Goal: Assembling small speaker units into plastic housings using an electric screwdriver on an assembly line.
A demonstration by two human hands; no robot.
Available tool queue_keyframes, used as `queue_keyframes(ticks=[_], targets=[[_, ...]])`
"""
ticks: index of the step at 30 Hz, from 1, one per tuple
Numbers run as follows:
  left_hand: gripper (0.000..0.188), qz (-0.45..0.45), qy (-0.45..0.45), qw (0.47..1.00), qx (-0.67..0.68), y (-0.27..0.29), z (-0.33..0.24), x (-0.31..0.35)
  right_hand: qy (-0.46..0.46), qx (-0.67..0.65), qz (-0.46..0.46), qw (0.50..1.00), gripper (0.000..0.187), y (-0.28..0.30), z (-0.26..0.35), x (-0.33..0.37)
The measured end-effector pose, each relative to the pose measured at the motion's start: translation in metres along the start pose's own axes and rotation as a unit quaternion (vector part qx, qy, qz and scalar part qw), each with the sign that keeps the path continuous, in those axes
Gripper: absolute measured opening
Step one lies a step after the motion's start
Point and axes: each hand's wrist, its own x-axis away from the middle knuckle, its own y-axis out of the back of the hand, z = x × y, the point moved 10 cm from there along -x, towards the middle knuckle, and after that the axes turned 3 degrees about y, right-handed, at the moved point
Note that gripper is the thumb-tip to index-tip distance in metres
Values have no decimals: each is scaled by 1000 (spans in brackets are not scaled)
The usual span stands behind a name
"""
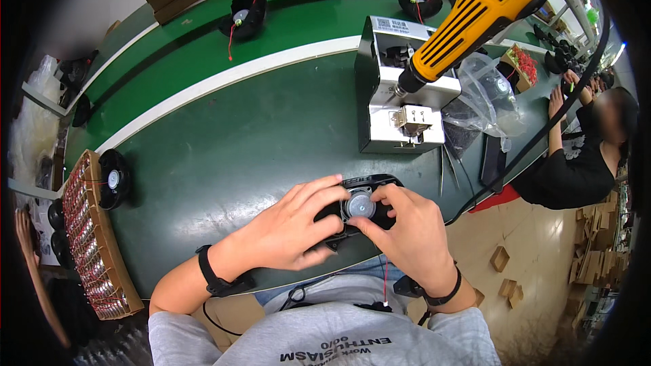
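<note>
At the near edge of the table, a black plastic housing (371, 180) lies between my two hands. Set within it is a small round speaker (361, 206) with a silvery metal back. My left hand (295, 222) grips the left side of the housing, its fingers curled over the rim and beside the speaker. Thumb and index finger of my right hand (415, 230) pinch the speaker's right side. A thin red wire (386, 278) with a small white plug hangs below the right hand. The fingers cover much of the housing.
A yellow electric screwdriver (468, 20) hangs over a metal fixture box (401, 122). Tweezers (444, 171) lie beside it. A carton of speakers (98, 244) stands left. Black housings (245, 17) sit on the green belt (169, 47). A co-worker (576, 163) sits at right.
</note>
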Motion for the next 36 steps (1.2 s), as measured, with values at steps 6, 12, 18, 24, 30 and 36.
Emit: queue_keyframes(ticks=[6,12,18,24,30,36], targets=[[78,-109,77,979,156,-7,23,-6,-7,-41,29,999,36,-15,-9,-7],[75,-155,81,967,187,-9,33,-2,26,-43,13,999,38,-14,-6,-12],[76,-153,78,964,202,-11,36,-2,14,-42,17,999,37,-15,-8,-14],[76,-149,75,963,213,-10,36,-2,12,-46,20,999,36,-15,-6,-15],[53,-100,71,977,176,-15,33,-4,9,-43,14,999,37,-11,-5,-13],[43,-78,75,991,78,-13,22,-9,78,-168,-284,941,37,115,-7,-3]])
